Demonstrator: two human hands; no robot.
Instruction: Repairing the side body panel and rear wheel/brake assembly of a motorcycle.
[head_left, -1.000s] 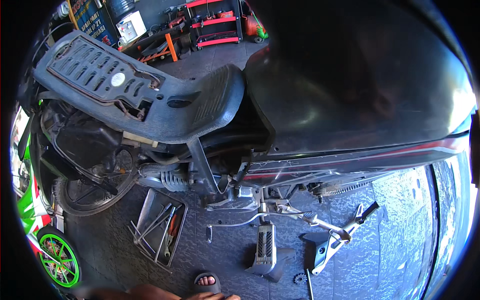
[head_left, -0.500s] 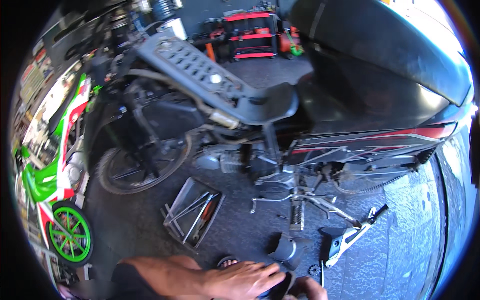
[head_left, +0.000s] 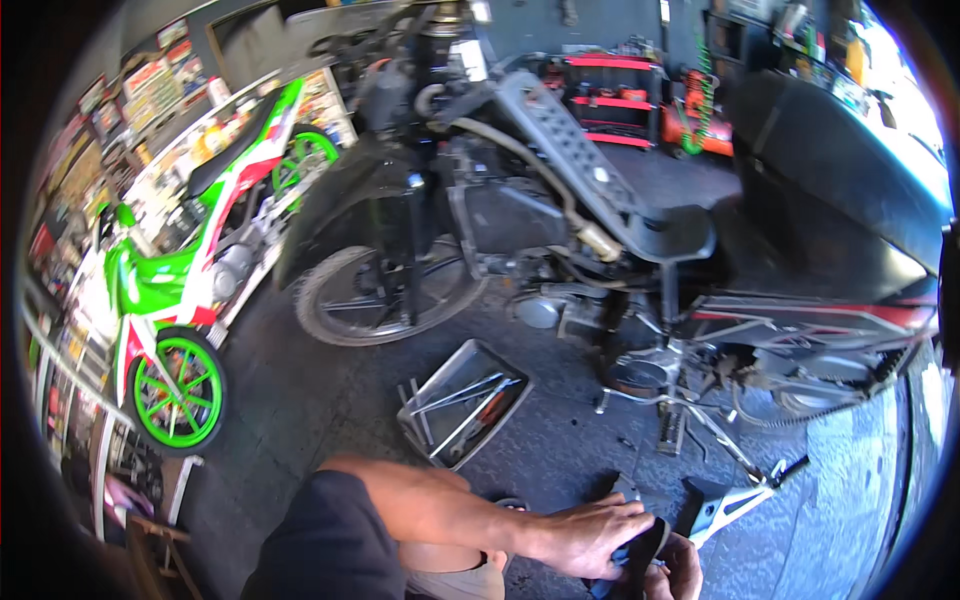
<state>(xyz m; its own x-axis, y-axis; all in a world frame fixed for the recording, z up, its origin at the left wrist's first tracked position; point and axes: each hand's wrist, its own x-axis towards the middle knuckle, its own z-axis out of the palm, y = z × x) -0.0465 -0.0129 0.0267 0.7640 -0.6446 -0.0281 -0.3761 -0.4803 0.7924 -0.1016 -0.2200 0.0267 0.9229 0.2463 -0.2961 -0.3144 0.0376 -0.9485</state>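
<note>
My left hand [head_left: 600,537] grips a dark curved piece [head_left: 642,545] at the bottom, fingers bent over its top. My right hand [head_left: 676,568] has its fingers wrapped round the same piece from the right; its details are hidden and blurred. Just behind my hands lies a silver-and-black bracket [head_left: 728,508] on the floor. A metal tray [head_left: 448,385] of wrenches and other long tools sits further left. Beyond them stands a black motorbike [head_left: 815,260] with red side stripes, its ridged grey centre panel [head_left: 548,135] exposed and a kick lever hanging low.
A green, white and red motorbike [head_left: 150,265] stands at the left beside crowded shelving. A red tool trolley [head_left: 610,100] and an orange compressor [head_left: 700,135] are at the back wall. A seam crosses the floor [head_left: 865,470] on the right.
My view has swung leftward, bringing more of the green motorbike into sight. My hands have risen into view from the lower edge, and both now hold the dark piece.
</note>
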